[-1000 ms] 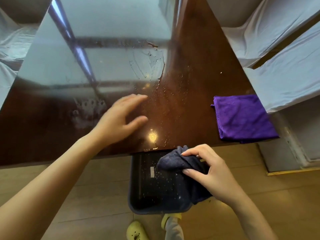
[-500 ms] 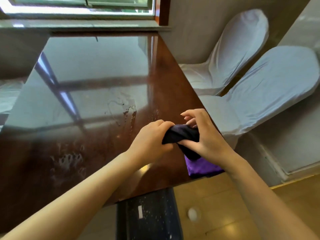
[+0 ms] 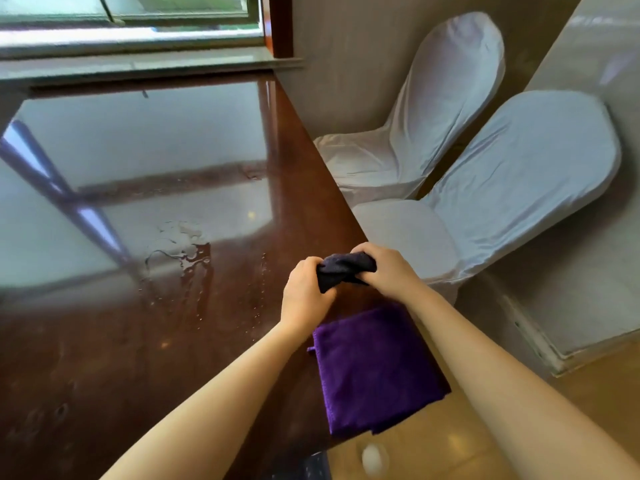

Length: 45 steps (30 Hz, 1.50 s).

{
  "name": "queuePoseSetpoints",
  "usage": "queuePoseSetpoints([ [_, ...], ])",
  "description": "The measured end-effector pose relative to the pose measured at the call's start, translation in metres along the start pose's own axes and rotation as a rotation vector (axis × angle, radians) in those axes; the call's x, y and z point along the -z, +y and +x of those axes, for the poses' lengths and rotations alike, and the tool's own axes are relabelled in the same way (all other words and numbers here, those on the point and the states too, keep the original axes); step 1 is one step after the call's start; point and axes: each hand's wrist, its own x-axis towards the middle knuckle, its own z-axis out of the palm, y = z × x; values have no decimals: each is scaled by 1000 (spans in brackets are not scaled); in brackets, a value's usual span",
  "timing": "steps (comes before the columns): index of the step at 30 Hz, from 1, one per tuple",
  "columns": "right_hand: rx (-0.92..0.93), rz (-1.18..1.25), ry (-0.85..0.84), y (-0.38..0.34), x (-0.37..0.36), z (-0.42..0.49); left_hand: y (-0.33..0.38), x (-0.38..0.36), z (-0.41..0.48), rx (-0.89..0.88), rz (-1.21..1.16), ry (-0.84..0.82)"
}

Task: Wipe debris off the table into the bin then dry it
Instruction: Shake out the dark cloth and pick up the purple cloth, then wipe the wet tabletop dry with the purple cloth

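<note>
A bunched dark navy cloth [image 3: 341, 270] is held above the right side of the glossy brown table [image 3: 104, 341]. My left hand [image 3: 306, 296] grips its near end and my right hand [image 3: 384, 268] grips its far end. Just below my hands, a folded purple cloth [image 3: 374, 368] lies flat at the table's near right corner. Water smears and droplets [image 3: 183, 251] sit on the tabletop left of my hands. Only a dark sliver of the bin [image 3: 311, 467] shows at the bottom edge, under the table.
Two chairs in white covers [image 3: 450, 140] [image 3: 502, 188] stand close to the table's right edge. A window sill [image 3: 138, 64] runs along the far end. A grey wall panel [image 3: 571, 254] lies to the right, with tan floor [image 3: 433, 445] below.
My right hand lifted the navy cloth out of the bin and over the table. My left hand left the tabletop and joined it on the cloth. The view tilted upward, so the bin dropped nearly out of sight.
</note>
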Motion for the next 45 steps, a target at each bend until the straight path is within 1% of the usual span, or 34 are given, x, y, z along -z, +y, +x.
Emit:
queuePoseSetpoints([
  [3,-37,-124,-33,23,-17,12,-12,-19,6,17,178,-105],
  [8,-20,-221,-56,46,-34,12,-11,-25,2,-61,398,-77],
  [10,3,-247,-86,50,-32,7,-4,-24,-6,-41,409,-64],
  [12,47,-230,-58,50,-24,-6,3,-18,-24,-34,389,-54],
  [14,108,-204,-10,50,-12,-31,9,-17,-53,-137,394,-72],
  [16,163,-214,-40,53,-2,-62,10,-21,-83,-252,411,-163],
  [17,180,-233,-96,55,0,-78,9,-23,-94,-263,409,-250],
  [19,177,-266,-252,59,0,-105,6,-28,-107,-231,391,-417],
  [20,158,-276,-322,62,-4,-114,3,-31,-111,-220,390,-455],
  [21,144,-291,-360,65,-9,-121,3,-34,-113,-229,405,-448],
  [22,141,-299,-361,67,-14,-125,3,-35,-113,-241,434,-421],
  [23,143,-289,-325,66,-18,-127,3,-36,-114,-255,481,-390],
  [25,151,-245,-189,59,-26,-130,6,-39,-116,-289,552,-347],
  [27,134,-201,-52,51,-35,-132,9,-40,-115,-345,560,-319],
  [30,128,-150,55,38,-48,-132,5,-34,-112,-349,522,-227],
  [34,158,-42,75,12,-59,-122,-4,-2,-110,-254,417,-130],
  [38,216,36,81,-30,-70,-97,-17,45,-98,-210,402,-82],
  [45,324,-7,98,-97,-84,-14,-52,114,-45,-136,398,42],
])
